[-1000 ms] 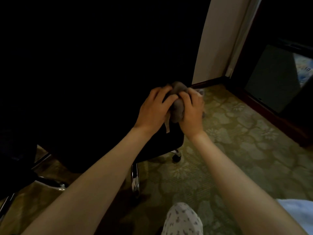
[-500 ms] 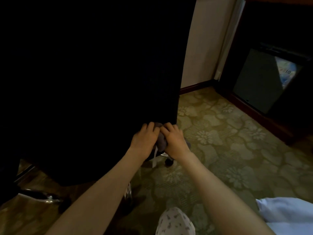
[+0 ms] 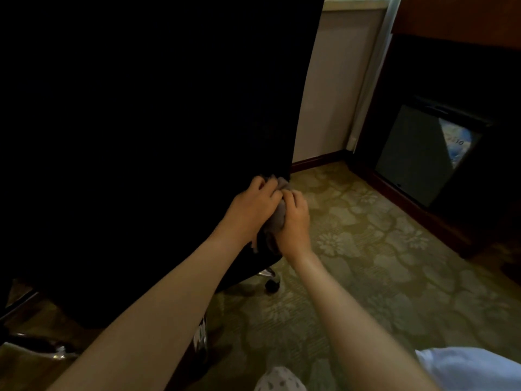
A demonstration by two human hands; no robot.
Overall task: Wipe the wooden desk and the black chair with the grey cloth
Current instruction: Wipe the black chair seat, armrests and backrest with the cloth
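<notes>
- We find the grey cloth (image 3: 276, 218) bunched into a wad and gripped by both hands. The left hand (image 3: 252, 206) curls over it from the chair side, and the right hand (image 3: 294, 224) wraps it from the carpet side. Neither hand is free.
- The wad sits against the right edge of the black chair (image 3: 141, 136) backrest, low down, above a caster (image 3: 272, 285).
- Key relation: the backrest's long axis runs upright, and nearly all of its face lies up and to the left of the hands. We judge the next stroke must climb that edge or cross leftward. The left hand is nearer that face.
- The chair reads as a flat, matte, very dark panel (faint vertical ribbing near the edge, too dim to be sure). A chromed base leg (image 3: 266, 272) glints beneath it.
- The cloth looks soft, thick and creased, and a loose tail hangs below the hands.
- The floor is green carpet (image 3: 366, 249) with a flower pattern.
- We cannot pick out the wooden desk with certainty here.
</notes>
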